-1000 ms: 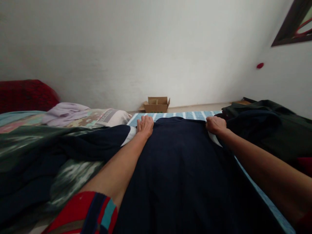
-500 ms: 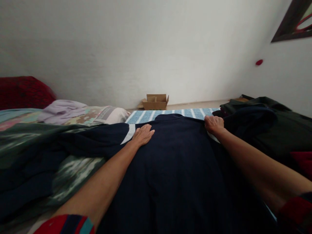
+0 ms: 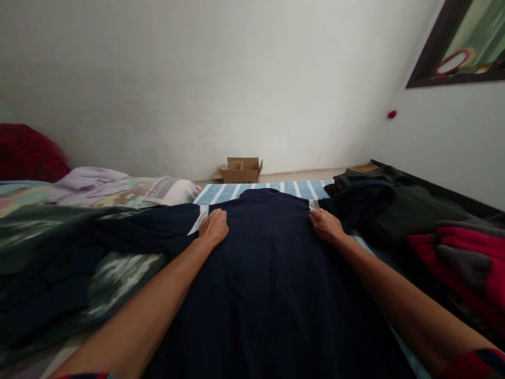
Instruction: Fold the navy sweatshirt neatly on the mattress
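Note:
A navy jacket lies spread out back side up, its collar at the far end and a white band at each shoulder. My left hand is closed on the cloth at the left shoulder, just inside the white band. At the right shoulder my right hand pinches the fabric by the other white band. The left sleeve stretches out over a green patterned cover, while the right sleeve reaches dark clothing. My fingertips are partly hidden.
Dark green folded clothes and a red and grey garment are piled at right. Beyond the blue striped sheet stands an open cardboard box near the wall. Left are a lilac cloth and a red bundle.
The view has swung right. My left hand, flatter before, is now curled on the cloth. My right hand has come inward and nearer, and the right white band now shows beyond it.

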A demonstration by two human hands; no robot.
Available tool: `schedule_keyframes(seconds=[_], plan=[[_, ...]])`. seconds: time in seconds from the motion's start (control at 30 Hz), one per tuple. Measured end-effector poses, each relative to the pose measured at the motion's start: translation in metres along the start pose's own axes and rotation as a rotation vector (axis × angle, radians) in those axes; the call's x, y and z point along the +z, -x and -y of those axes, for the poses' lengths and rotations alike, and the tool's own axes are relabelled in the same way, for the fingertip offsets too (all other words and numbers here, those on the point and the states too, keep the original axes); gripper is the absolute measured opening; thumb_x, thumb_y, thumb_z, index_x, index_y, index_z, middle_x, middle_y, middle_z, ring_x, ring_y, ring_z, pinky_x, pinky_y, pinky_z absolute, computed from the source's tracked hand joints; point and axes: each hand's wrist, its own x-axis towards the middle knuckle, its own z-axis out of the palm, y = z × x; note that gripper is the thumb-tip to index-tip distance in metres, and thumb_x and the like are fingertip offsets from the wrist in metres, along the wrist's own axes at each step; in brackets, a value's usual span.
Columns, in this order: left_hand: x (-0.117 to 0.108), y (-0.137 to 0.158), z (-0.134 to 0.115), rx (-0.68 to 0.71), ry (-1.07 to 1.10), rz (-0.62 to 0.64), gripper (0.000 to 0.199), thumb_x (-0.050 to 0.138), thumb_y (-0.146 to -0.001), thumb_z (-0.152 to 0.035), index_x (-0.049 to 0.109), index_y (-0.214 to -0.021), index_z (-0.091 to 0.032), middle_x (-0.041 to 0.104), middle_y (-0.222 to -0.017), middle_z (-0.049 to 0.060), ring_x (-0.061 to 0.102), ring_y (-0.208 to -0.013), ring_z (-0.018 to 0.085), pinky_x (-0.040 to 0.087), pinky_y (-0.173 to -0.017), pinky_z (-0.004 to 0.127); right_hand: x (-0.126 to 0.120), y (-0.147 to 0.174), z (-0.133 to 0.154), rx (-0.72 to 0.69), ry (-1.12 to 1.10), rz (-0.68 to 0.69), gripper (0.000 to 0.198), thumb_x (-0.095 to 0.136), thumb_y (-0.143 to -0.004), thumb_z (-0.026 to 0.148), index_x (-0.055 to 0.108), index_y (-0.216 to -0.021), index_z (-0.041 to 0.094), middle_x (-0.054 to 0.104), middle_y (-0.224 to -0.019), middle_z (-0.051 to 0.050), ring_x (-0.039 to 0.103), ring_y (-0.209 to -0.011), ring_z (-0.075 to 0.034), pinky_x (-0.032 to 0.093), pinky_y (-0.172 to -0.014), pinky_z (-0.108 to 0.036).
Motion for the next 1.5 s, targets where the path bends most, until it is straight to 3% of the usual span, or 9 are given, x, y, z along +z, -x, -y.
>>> schedule_keyframes(seconds=[0.17, 0.27, 0.37, 0.53, 0.8, 0.9, 1.03, 1.17, 1.5], plan=[[-0.016, 0.048, -0.032, -0.059, -0.020, 0.114, 0.034, 0.036, -0.086, -0.031, 0.056, -0.109, -0.015, 0.052, -0.128, 0.013, 0.044, -0.122, 0.025, 0.038, -0.097, 0.038, -0.012, 0.050, -0.001, 0.094, 0.029, -0.042, 0.029, 0.034, -0.093, 0.028, 0.059, -0.102, 0.019, 0.060, -0.105, -0.009, 0.056, -0.097, -0.021, 0.038, -0.074, -0.027], [-0.020, 0.081, -0.033, -0.097, -0.034, 0.198, 0.043, 0.033, -0.088, -0.038, 0.051, -0.119, -0.013, 0.043, -0.138, 0.015, 0.035, -0.129, 0.027, 0.032, -0.101, 0.042, -0.018, 0.090, -0.003, 0.152, 0.042, -0.053, 0.023, 0.041, -0.089, 0.026, 0.059, -0.101, 0.018, 0.060, -0.104, -0.010, 0.056, -0.098, -0.023, 0.038, -0.073, -0.028], [-0.023, 0.101, -0.027, -0.055, -0.050, 0.166, 0.048, 0.032, -0.089, -0.039, 0.044, -0.127, -0.011, 0.039, -0.141, 0.016, 0.031, -0.132, 0.025, 0.026, -0.105, 0.039, -0.022, 0.124, -0.006, 0.261, -0.013, -0.007, 0.029, 0.044, -0.087, 0.031, 0.054, -0.111, 0.020, 0.062, -0.106, -0.010, 0.058, -0.097, -0.024, 0.040, -0.070, -0.029], [-0.038, 0.117, -0.038, -0.100, -0.093, 0.173, 0.044, 0.029, -0.091, -0.037, 0.046, -0.124, -0.013, 0.041, -0.140, 0.015, 0.032, -0.132, 0.025, 0.026, -0.104, 0.041, -0.025, 0.160, -0.016, 0.446, -0.213, 0.076, 0.043, 0.048, -0.084, 0.038, 0.049, -0.121, 0.016, 0.066, -0.098, -0.011, 0.062, -0.092, -0.027, 0.042, -0.067, -0.032], [-0.064, 0.170, -0.060, -0.214, 0.013, 0.346, 0.055, 0.023, -0.091, -0.045, 0.037, -0.134, -0.012, 0.029, -0.147, 0.015, 0.023, -0.136, 0.027, 0.024, -0.105, 0.050, -0.009, 0.197, -0.020, 0.478, -0.672, 0.122, 0.049, 0.063, -0.073, 0.032, 0.054, -0.115, 0.007, 0.067, -0.087, -0.010, 0.064, -0.087, -0.024, 0.047, -0.068, -0.029], [-0.062, 0.186, -0.049, -0.244, 0.036, 0.289, 0.055, 0.026, -0.091, -0.044, 0.039, -0.134, -0.013, 0.029, -0.147, 0.014, 0.023, -0.136, 0.027, 0.024, -0.106, 0.050, -0.009, 0.211, -0.014, 0.465, -0.773, 0.139, 0.049, 0.062, -0.073, 0.025, 0.052, -0.118, 0.009, 0.068, -0.087, -0.009, 0.066, -0.085, -0.023, 0.049, -0.064, -0.026], [-0.060, 0.199, -0.032, -0.237, 0.067, 0.170, 0.050, 0.024, -0.092, -0.037, 0.047, -0.127, -0.009, 0.043, -0.139, 0.014, 0.037, -0.130, 0.021, 0.030, -0.105, 0.037, -0.014, 0.231, -0.011, 0.459, -0.937, 0.181, 0.043, 0.055, -0.077, 0.019, 0.049, -0.118, 0.011, 0.069, -0.087, -0.007, 0.068, -0.077, -0.020, 0.051, -0.058, -0.024], [-0.063, 0.212, -0.022, -0.188, 0.053, 0.126, 0.045, 0.027, -0.092, -0.032, 0.051, -0.124, -0.011, 0.046, -0.137, 0.011, 0.038, -0.129, 0.018, 0.029, -0.106, 0.031, -0.015, 0.246, -0.016, 0.551, -1.161, 0.221, 0.046, 0.050, -0.080, 0.020, 0.043, -0.125, 0.012, 0.068, -0.074, -0.004, 0.067, -0.065, -0.020, 0.049, -0.047, -0.024], [-0.069, 0.223, -0.022, -0.165, 0.014, 0.117, 0.043, 0.033, -0.088, -0.025, 0.051, -0.124, -0.008, 0.048, -0.135, 0.013, 0.040, -0.128, 0.020, 0.030, -0.106, 0.030, -0.021, 0.250, -0.014, 0.543, -1.140, 0.161, 0.047, 0.052, -0.077, 0.017, 0.046, -0.124, 0.012, 0.065, -0.067, -0.001, 0.065, -0.058, -0.017, 0.045, -0.043, -0.021]])
